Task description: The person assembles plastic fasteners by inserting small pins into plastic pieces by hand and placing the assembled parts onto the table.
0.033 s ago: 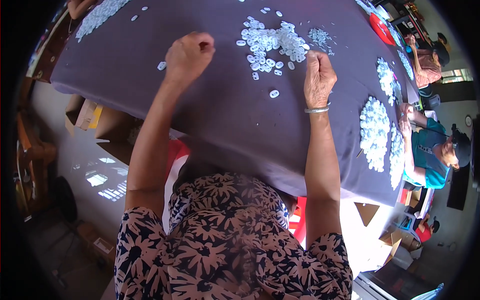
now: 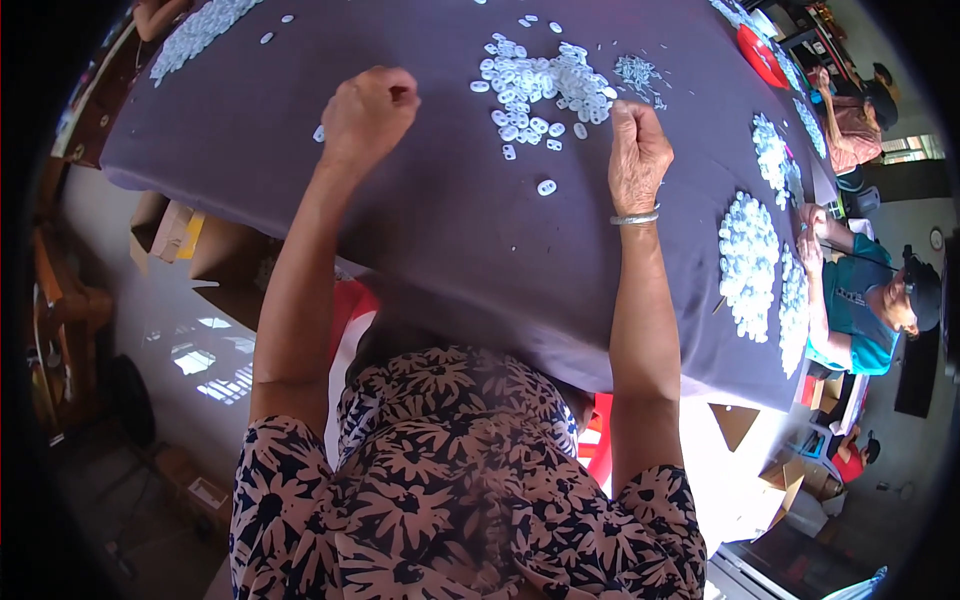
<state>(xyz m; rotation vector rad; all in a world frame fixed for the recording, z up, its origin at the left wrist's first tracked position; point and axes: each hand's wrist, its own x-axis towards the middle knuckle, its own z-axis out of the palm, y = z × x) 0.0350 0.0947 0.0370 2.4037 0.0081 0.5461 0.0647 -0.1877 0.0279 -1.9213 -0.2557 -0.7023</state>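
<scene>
My left hand point(image 2: 370, 118) is raised over the left part of the dark tablecloth, fingers curled in. Whatever it may hold is hidden. Partly behind it lies a small pale oval piece point(image 2: 319, 133). Next to the right edge of a heap of white oval plastic pieces with holes point(image 2: 520, 75), my right hand point(image 2: 640, 155) is closed, thumb against fingers; I cannot make out anything in the pinch. Just beyond that hand is a scatter of tiny thin grey pieces point(image 2: 636, 72). A single white oval piece point(image 2: 546, 187) rests nearer to me, between my hands.
More white pieces are heaped at the right point(image 2: 748, 265) and far left point(image 2: 205, 35) of the tablecloth point(image 2: 450, 220). A red dish point(image 2: 763, 57) stands at the far right. A person in a teal shirt point(image 2: 870, 310) sits along the right side. Cardboard boxes point(image 2: 235, 255) stand below the left edge.
My left hand has shifted slightly left and now covers more of the loose oval piece behind it. My right hand stays in place.
</scene>
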